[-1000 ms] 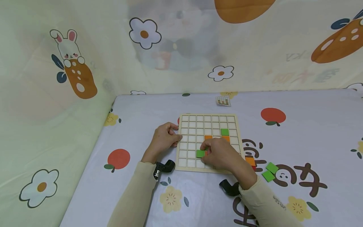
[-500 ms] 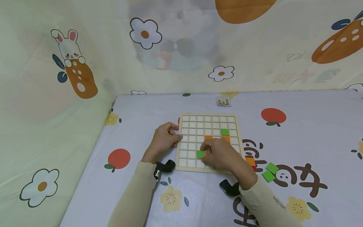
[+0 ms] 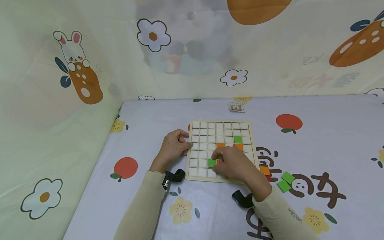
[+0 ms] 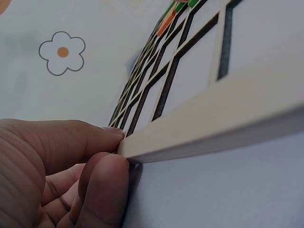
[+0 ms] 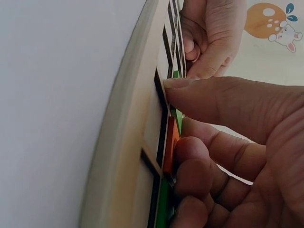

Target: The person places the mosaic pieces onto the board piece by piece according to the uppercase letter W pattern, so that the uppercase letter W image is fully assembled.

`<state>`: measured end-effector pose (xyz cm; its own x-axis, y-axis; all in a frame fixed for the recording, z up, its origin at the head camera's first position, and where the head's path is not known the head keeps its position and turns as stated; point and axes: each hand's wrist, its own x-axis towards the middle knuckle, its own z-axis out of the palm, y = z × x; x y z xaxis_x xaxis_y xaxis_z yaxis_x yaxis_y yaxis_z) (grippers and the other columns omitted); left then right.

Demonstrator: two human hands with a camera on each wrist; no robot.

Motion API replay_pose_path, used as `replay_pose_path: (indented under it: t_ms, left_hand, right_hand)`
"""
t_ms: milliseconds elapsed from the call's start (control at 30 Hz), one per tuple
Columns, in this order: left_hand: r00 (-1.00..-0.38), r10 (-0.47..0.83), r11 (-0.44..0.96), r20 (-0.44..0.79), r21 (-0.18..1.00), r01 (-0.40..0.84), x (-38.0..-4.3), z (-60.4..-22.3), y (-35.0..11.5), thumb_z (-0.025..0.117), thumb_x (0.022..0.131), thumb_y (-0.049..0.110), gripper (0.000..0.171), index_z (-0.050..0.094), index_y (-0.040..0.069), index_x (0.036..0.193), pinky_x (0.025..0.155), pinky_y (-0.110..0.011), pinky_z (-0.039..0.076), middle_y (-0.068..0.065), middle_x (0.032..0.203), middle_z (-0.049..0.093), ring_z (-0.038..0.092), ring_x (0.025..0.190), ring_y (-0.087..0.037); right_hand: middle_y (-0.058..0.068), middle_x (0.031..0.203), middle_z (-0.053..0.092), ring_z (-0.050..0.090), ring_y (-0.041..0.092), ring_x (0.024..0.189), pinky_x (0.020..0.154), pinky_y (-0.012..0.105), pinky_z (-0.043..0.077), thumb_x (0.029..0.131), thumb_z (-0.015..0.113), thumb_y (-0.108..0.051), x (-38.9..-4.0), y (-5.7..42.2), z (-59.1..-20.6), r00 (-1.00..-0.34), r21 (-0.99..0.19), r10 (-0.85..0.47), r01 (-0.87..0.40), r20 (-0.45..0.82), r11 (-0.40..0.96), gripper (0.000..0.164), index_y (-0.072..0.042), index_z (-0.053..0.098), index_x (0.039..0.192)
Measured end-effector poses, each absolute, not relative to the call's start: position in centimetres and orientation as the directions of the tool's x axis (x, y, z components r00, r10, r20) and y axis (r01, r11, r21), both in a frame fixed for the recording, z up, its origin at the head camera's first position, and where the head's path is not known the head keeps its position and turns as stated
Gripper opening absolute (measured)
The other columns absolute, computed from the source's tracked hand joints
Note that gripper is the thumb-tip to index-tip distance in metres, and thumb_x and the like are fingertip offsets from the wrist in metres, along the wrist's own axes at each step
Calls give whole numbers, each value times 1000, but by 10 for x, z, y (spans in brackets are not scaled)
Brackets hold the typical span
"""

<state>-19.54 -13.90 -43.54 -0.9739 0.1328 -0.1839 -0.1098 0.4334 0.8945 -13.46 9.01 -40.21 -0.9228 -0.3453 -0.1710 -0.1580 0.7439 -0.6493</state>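
A pale wooden grid board (image 3: 207, 179) lies flat on the table. My left hand (image 3: 171, 146) grips its left edge between thumb and finger; the left wrist view shows both tips at the frame (image 4: 209, 118). Over the board's lower middle, my right hand (image 3: 235, 163) has thumb and index finger at a green tile (image 3: 212, 163), pinching it at its cell. An orange tile (image 5: 171, 147) and another green tile (image 5: 164, 202) sit beside the curled fingers. Farther up are a green tile (image 3: 237, 139) and two orange tiles (image 3: 220, 145), partly covered by the hand.
Right of the board lie two loose green tiles (image 3: 283, 186), an orange tile (image 3: 265, 170) and a partly hidden red tile (image 3: 268, 178). A small gridded paper (image 3: 236, 107) lies behind the board. Black wrist cameras (image 3: 177, 175) sit at both cuffs. Patterned cloth walls (image 3: 192, 83) enclose the back and left.
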Motion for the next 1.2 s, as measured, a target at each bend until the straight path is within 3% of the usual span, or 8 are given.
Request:
replay_pose_path:
  t_ms: [233, 567, 933, 1200]
  left_hand:
    - [-973, 132, 430, -189, 895, -115, -195, -436, -139, 78, 91, 4, 29, 65, 1, 117, 57, -25, 56, -6, 80, 62, 64, 57, -14]
    - [-972, 136, 428, -192, 896, -117, -195, -435, -139, 78, 91, 4, 30, 65, 1, 117, 57, -25, 56, -7, 79, 62, 64, 58, -14]
    - [-973, 125, 440, -195, 890, -121, -193, -431, -138, 78, 91, 5, 30, 65, 1, 118, 57, -25, 55, -6, 80, 62, 64, 58, -15]
    - [-971, 130, 430, -203, 894, -129, -194, -432, -140, 78, 92, 6, 30, 64, 2, 118, 58, -26, 57, -7, 81, 62, 65, 59, -15]
  right_hand:
    - [1, 72, 54, 50, 17, 68, 60, 30, 40, 81, 83, -7, -134, 90, -403, -924, -642, -354, -186, -143, 744, 31, -5, 76, 111]
    - [4, 88, 62, 54, 19, 79, 69, 33, 46, 83, 79, -8, -120, 110, -393, -947, -683, -318, -197, -53, 703, 30, -5, 76, 113]
    - [3, 88, 60, 54, 20, 79, 58, 28, 46, 85, 84, -13, -99, 176, -392, -984, -630, -165, -89, -62, 772, 34, -4, 75, 116]
    - [4, 88, 61, 56, 21, 76, 57, 29, 44, 84, 86, -18, -85, 218, -402, -993, -552, -84, -27, -77, 834, 37, -1, 76, 115]
